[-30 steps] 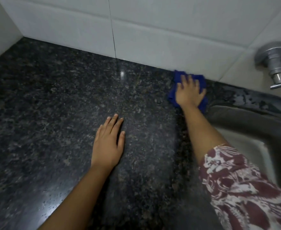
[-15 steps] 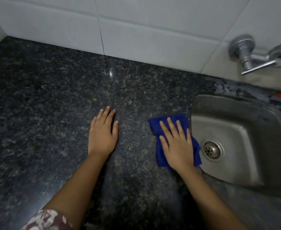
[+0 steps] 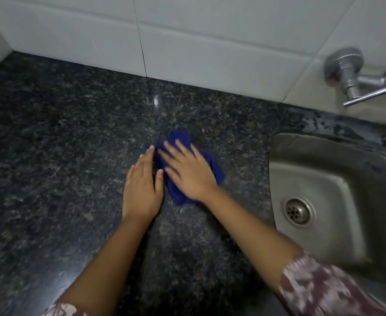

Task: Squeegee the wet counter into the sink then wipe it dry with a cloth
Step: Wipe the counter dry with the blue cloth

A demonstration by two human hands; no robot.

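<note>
Head view looks down on a crumpled dark blue cloth (image 3: 178, 192) lying on the dark speckled granite counter (image 3: 50, 156), roughly at its middle and well left of the sink. Flat on top of the cloth presses the right hand (image 3: 188, 171), fingers spread wide, palm down, pinning the fabric against the stone rather than gripping it. Just beside it, the left hand (image 3: 141, 188) lies flat on the bare counter with fingers extended and close together, its thumb and fingertips touching the cloth's left edge. A patterned maroon-and-white sleeve (image 3: 319, 290) covers the right forearm near the lower edge. To the right sits a stainless steel sink (image 3: 324, 192) with a round drain (image 3: 297, 211). Above it, a chrome wall tap (image 3: 351, 76) projects from the white tiled wall (image 3: 210, 42).
</note>
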